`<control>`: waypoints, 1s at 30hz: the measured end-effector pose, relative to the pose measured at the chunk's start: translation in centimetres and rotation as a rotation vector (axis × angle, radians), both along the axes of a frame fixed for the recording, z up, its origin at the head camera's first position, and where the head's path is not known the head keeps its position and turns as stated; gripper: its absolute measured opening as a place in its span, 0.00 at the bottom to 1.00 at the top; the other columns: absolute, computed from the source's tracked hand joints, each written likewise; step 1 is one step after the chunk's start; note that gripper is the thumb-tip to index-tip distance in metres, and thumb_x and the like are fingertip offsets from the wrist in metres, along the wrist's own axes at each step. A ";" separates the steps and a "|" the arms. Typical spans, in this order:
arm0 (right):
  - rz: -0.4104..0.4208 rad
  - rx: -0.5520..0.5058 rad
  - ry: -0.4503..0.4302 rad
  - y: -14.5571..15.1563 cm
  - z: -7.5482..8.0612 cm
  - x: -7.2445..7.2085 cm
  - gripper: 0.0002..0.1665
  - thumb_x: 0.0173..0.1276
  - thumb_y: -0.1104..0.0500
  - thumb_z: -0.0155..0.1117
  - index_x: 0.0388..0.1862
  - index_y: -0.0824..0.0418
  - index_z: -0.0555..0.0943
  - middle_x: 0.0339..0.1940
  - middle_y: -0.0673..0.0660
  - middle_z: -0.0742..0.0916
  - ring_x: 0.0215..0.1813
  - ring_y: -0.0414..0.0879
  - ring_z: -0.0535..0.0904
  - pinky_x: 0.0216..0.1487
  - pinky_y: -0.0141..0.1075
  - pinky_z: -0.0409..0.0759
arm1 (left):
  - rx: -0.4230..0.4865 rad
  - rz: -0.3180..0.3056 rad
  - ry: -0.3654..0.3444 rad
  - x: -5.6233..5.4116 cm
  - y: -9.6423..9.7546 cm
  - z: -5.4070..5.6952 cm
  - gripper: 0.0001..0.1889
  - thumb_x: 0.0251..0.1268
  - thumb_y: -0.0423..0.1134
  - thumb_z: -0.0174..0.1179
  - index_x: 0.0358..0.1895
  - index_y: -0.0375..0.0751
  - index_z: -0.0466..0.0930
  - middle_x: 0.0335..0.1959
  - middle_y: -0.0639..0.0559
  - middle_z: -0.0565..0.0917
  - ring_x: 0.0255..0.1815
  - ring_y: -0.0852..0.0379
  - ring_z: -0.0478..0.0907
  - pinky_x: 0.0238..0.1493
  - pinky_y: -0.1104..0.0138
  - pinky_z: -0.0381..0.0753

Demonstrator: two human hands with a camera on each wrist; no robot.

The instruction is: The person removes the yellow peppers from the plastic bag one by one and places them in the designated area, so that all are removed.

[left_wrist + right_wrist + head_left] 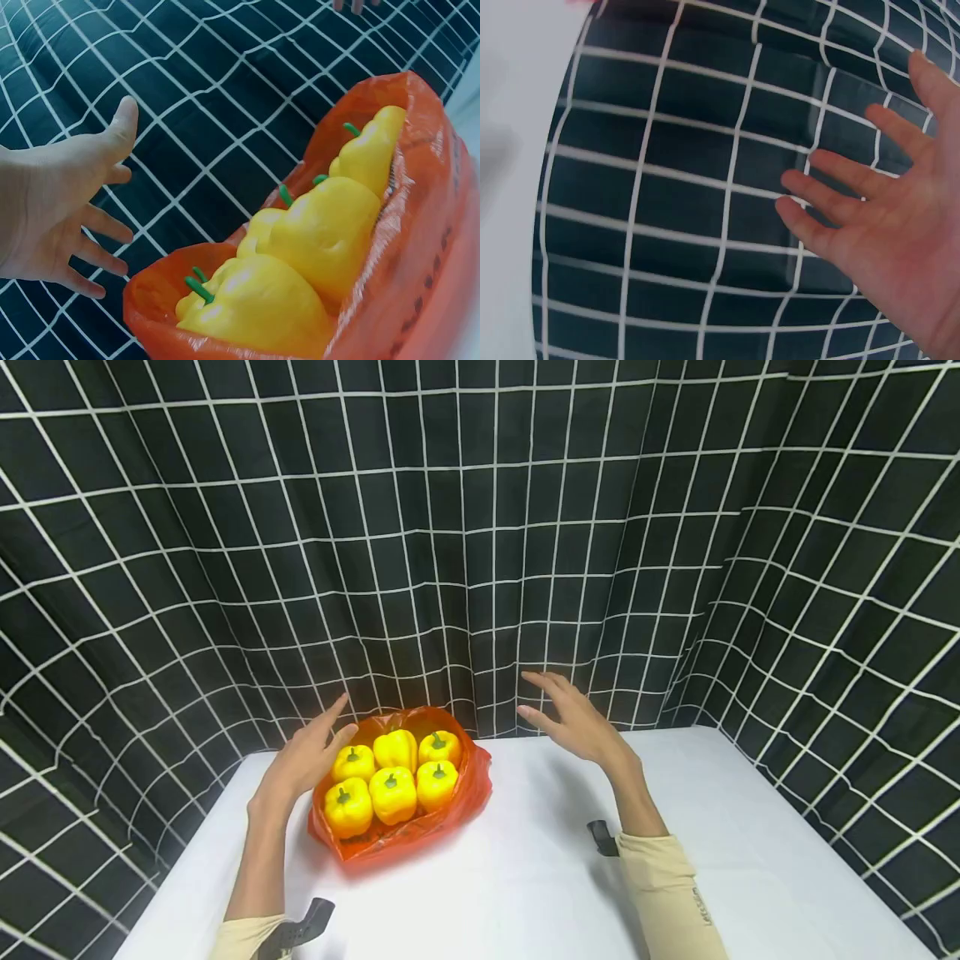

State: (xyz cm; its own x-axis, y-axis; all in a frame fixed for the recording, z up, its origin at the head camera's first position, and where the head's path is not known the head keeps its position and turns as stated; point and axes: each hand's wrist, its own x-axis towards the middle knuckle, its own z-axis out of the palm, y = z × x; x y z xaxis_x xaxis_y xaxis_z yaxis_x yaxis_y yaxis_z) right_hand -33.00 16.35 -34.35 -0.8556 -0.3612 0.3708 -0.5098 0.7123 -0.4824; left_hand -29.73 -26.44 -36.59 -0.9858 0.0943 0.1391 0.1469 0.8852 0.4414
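Note:
An opened red plastic bag stands on the left part of the white table, its mouth turned up. Several yellow bell peppers with green stems sit in it in two rows. My left hand hovers at the bag's left side with its fingers extended, holding nothing. In the left wrist view, a gap shows between the left hand and the bag. To the right of the bag, my right hand is raised over the table, fingers spread and holding nothing. The right wrist view shows its palm bare.
A white table lies under both hands. Black curtains with a white grid enclose its back and sides. Dark wrist devices stick out from both beige sleeves.

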 end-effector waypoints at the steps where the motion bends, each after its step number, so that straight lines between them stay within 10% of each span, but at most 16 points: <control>1: 0.015 -0.013 -0.002 -0.3 0.0 -0.2 0.41 0.77 0.35 0.57 0.83 0.46 0.62 0.83 0.60 0.68 0.82 0.63 0.65 0.77 0.70 0.67 | 0.005 0.006 -0.002 -0.2 0.0 0.0 0.43 0.77 0.73 0.35 0.87 0.59 0.39 0.86 0.36 0.53 0.84 0.27 0.52 0.77 0.27 0.54; 12: 0.115 -0.083 -0.024 -4.1 -0.6 -0.9 0.38 0.77 0.41 0.62 0.81 0.47 0.66 0.80 0.57 0.73 0.80 0.59 0.70 0.77 0.65 0.71 | 0.032 0.063 -0.018 -0.9 -0.5 -0.4 0.44 0.77 0.71 0.41 0.87 0.55 0.42 0.85 0.33 0.56 0.83 0.26 0.55 0.75 0.27 0.58; 30: 0.293 0.112 0.027 -10.8 -2.2 1.0 0.35 0.78 0.47 0.63 0.79 0.53 0.69 0.76 0.58 0.77 0.76 0.57 0.74 0.77 0.56 0.75 | -0.091 0.109 -0.191 -0.2 -1.6 -0.9 0.41 0.79 0.55 0.53 0.81 0.28 0.55 0.70 0.25 0.75 0.76 0.22 0.65 0.73 0.28 0.66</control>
State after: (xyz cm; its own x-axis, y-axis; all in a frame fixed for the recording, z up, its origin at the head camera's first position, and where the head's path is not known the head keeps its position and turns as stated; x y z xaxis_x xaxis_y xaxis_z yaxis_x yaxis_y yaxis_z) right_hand -32.00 5.55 -36.60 -0.6991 -0.6310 0.3363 -0.7130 0.5808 -0.3928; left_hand -29.97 -28.07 -37.46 -0.9984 -0.0110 -0.0547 -0.0305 0.9287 0.3696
